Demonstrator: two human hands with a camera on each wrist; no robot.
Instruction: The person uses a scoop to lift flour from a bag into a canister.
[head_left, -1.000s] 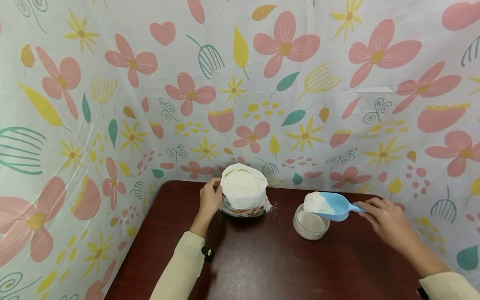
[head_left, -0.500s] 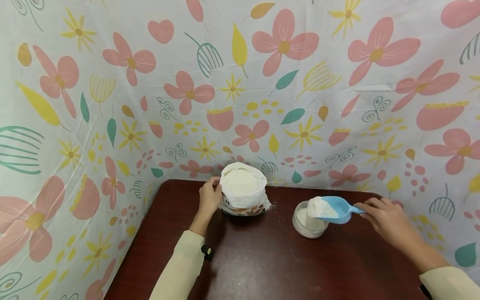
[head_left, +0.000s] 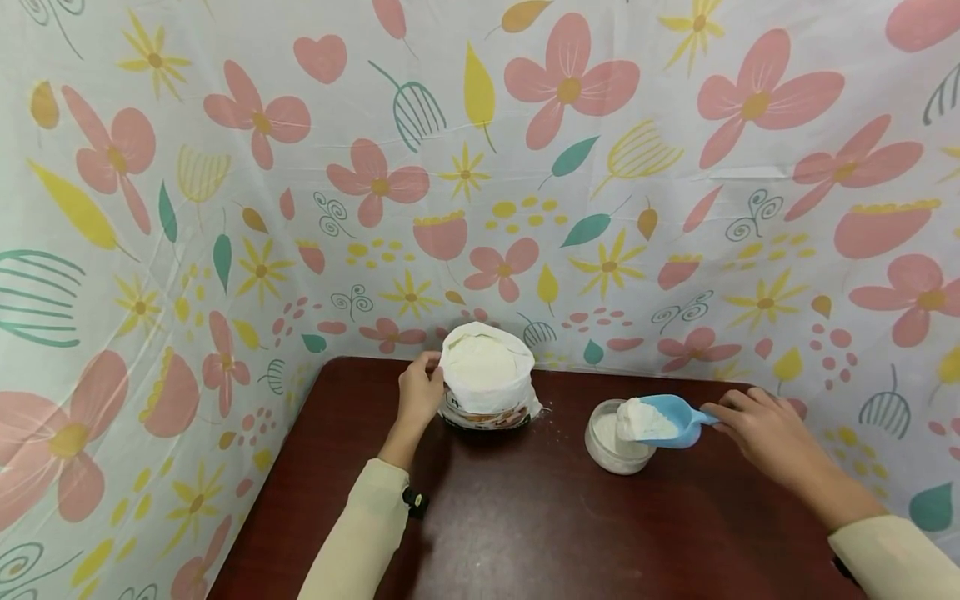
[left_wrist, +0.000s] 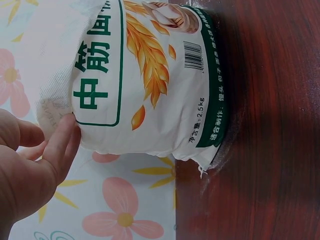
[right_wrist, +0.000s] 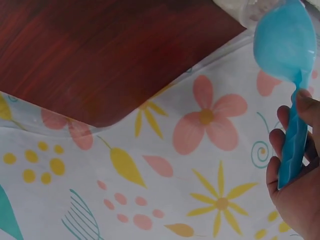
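Observation:
A white flour bag (head_left: 489, 392) with its top folded down stands open, full of pale flour. My left hand (head_left: 420, 392) holds the bag's left rim; in the left wrist view its fingers (left_wrist: 62, 145) are at the folded edge beside the green print. My right hand (head_left: 768, 437) grips a light blue scoop (head_left: 678, 421) by the handle, its fingers wrapped round it in the right wrist view. The scoop bears a heap of flour (head_left: 643, 419) and hangs over the right side of a round clear bowl (head_left: 621, 463), which has flour inside.
Both things stand on a dark red-brown table (head_left: 525, 525), near its back edge. A flowered cloth (head_left: 465, 192) hangs behind and to the left. Spilled flour (head_left: 551, 421) dusts the table between bag and bowl.
The scoop has shifted slightly right and down over the bowl, and tilts a little more to show its flour. The left hand stays at the bag.

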